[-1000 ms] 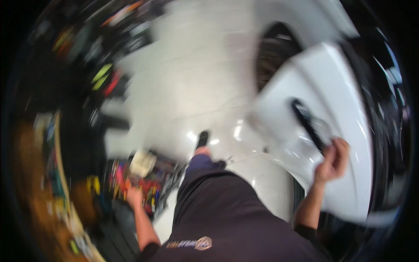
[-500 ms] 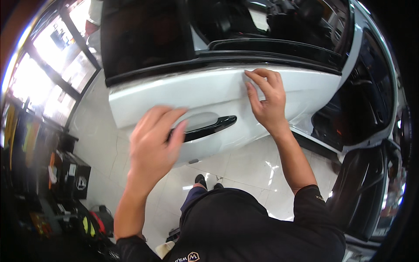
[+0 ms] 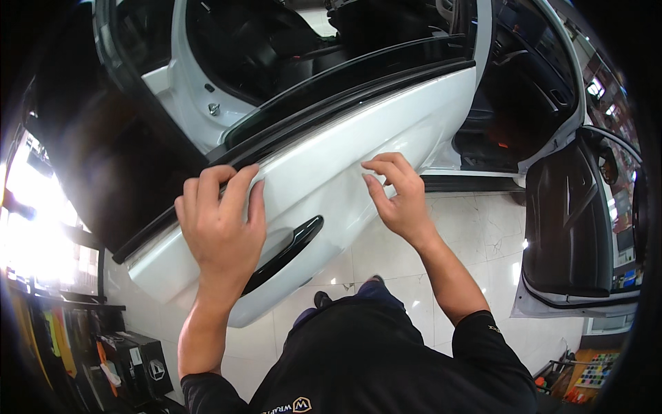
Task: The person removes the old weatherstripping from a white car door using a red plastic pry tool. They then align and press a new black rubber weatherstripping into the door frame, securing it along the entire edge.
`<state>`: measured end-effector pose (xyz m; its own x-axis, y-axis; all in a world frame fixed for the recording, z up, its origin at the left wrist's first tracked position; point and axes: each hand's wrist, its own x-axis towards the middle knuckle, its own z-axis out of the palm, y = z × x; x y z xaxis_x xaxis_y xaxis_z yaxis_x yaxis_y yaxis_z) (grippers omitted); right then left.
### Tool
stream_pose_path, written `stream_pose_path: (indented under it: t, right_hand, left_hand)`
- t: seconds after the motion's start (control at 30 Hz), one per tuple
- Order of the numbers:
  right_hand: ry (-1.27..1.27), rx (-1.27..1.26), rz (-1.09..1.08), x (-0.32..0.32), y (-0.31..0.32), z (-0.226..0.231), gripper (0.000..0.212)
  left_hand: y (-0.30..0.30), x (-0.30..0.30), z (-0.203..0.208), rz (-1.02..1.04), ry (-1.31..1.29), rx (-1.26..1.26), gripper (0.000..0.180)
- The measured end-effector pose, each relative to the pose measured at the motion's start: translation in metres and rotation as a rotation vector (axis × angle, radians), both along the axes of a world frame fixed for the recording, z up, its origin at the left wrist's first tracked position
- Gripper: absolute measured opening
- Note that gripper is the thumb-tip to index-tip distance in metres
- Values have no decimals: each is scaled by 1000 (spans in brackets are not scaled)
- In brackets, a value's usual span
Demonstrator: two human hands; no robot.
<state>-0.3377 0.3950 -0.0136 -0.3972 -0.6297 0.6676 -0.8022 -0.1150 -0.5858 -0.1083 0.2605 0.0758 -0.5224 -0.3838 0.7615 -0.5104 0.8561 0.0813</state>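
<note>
A white car door (image 3: 324,165) slants across the view, with a black window trim strip (image 3: 345,103) along its top and a glossy black handle (image 3: 293,252) lower down. My left hand (image 3: 224,221) is over the door's upper edge, left of the handle's upper end. Its thumb and forefinger nearly meet in a pinch, the other fingers curled. Over the middle of the door panel, my right hand (image 3: 398,196) also has thumb and forefinger close together. Anything thin or clear between the fingertips of either hand is too hard to make out.
Beyond the door lies the car's dark interior (image 3: 276,41). Another open door with a black inner panel (image 3: 565,221) stands at right. Black boxes (image 3: 138,362) and shelved goods are at lower left. Pale glossy tiles (image 3: 476,241) form the floor.
The door now appears tilted, its left end lower. My left hand has gone from beside the handle to the upper edge. My right hand has moved down and left, off the top edge.
</note>
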Motion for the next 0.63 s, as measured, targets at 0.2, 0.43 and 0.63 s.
stream_pose_path:
  t: [0.2,0.43,0.63]
  right_hand:
    - [-124,46,127,-29,18,-13,17]
    - [-250,159,151,-116,70,-51,20]
    - [-626,551,-55,-214,172,-170,25]
  left_hand:
    - [11,-30,0,19,-90,-22,23]
    - [47,-124,-16,-76,-95,120,26]
    - [81,-221,-51,-427,-5,407,27]
